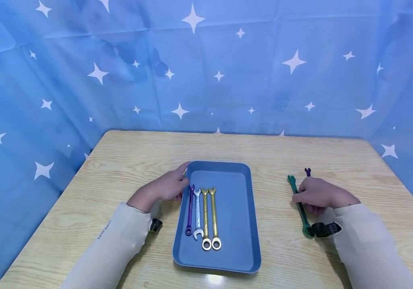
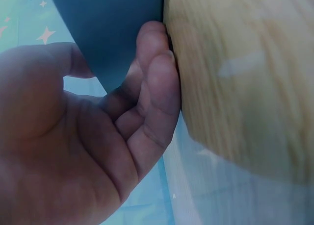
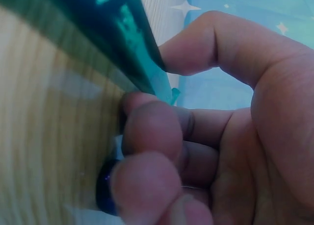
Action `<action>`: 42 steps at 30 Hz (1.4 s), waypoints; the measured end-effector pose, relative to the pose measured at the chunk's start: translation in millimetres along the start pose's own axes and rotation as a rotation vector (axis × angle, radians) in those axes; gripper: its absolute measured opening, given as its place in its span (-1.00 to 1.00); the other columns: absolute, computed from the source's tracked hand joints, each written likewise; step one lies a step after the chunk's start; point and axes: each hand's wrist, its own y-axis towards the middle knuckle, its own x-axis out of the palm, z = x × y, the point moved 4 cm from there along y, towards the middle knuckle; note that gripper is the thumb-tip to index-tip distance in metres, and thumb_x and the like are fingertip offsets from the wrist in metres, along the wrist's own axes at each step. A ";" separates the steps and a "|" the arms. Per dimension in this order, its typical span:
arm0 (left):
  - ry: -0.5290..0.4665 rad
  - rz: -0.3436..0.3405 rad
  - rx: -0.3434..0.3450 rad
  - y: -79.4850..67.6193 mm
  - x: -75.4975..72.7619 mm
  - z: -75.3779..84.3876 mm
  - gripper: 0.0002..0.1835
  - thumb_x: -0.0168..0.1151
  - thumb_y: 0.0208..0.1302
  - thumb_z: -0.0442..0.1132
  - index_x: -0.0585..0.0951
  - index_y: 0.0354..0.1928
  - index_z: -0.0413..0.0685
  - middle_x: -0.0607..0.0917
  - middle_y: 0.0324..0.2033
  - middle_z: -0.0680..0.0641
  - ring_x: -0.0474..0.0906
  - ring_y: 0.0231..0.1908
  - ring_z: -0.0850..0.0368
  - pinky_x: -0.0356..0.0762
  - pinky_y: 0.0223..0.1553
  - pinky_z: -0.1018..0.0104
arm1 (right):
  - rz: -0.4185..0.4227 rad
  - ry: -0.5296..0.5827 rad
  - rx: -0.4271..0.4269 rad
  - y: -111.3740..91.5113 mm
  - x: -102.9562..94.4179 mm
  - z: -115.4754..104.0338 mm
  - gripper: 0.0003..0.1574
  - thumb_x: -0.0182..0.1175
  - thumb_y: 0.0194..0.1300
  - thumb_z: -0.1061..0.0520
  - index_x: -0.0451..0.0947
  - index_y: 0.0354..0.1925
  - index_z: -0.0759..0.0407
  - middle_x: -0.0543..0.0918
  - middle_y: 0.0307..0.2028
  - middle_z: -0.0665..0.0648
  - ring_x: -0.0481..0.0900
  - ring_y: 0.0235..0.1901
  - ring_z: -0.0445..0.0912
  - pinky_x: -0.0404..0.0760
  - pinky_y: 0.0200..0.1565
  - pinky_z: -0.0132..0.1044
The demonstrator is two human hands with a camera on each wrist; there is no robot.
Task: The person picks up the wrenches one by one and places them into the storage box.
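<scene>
A blue tray (image 1: 233,208) lies on the table. My left hand (image 1: 166,186) holds its left rim near the far corner; in the left wrist view the thumb is across the tray wall (image 2: 113,34) from the curled fingers (image 2: 157,83). To the right, my right hand (image 1: 316,194) pinches a green combination wrench (image 1: 302,214) between thumb and forefinger. Under that hand lies a dark purple wrench (image 1: 308,172), mostly hidden; part of it shows beside the fingertips in the right wrist view. Inside the tray are a purple wrench (image 1: 190,210), a silver wrench (image 1: 198,212) and two gold wrenches (image 1: 206,216).
The wooden table (image 1: 148,152) reaches back to a blue curtain (image 1: 206,92) with white stars, which also hangs at both sides. The tray's wrenches lie side by side in its left half. A black wrist strap part (image 1: 325,229) sits close to the green wrench's near end.
</scene>
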 end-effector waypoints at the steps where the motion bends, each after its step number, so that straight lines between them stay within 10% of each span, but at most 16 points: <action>1: 0.000 0.001 0.000 -0.2 -0.1 0.0 -0.27 -0.17 0.54 -0.15 -0.19 0.62 0.10 0.61 -0.62 -0.16 0.59 -0.59 0.02 0.57 -0.49 0.18 | 0.001 -0.006 0.000 0.0 -0.4 -0.4 -0.56 0.19 0.34 0.05 0.41 -0.66 0.13 0.45 -0.75 0.00 0.39 -0.75 -0.15 0.46 -0.61 -0.30; 29: 0.021 -0.003 -0.025 -0.2 -0.7 -0.9 -0.26 -0.17 0.55 -0.12 -0.21 0.62 0.15 0.63 -0.61 -0.15 0.60 -0.56 0.02 0.55 -0.48 0.20 | 0.106 -0.069 -0.064 3.7 -9.3 -4.1 -0.60 0.02 0.45 0.10 0.42 -0.55 0.17 0.54 -0.69 0.04 0.45 -0.70 -0.12 0.44 -0.56 -0.26; 42: 0.022 0.001 -0.024 -0.6 -0.8 -0.8 -0.27 -0.17 0.56 -0.11 -0.20 0.62 0.16 0.62 -0.62 -0.15 0.61 -0.56 0.02 0.55 -0.47 0.20 | 0.209 0.192 -0.142 6.4 -15.6 -13.9 -0.59 -0.15 0.56 0.11 0.33 -0.44 0.28 0.52 -0.60 0.14 0.53 -0.56 -0.02 0.54 -0.49 -0.17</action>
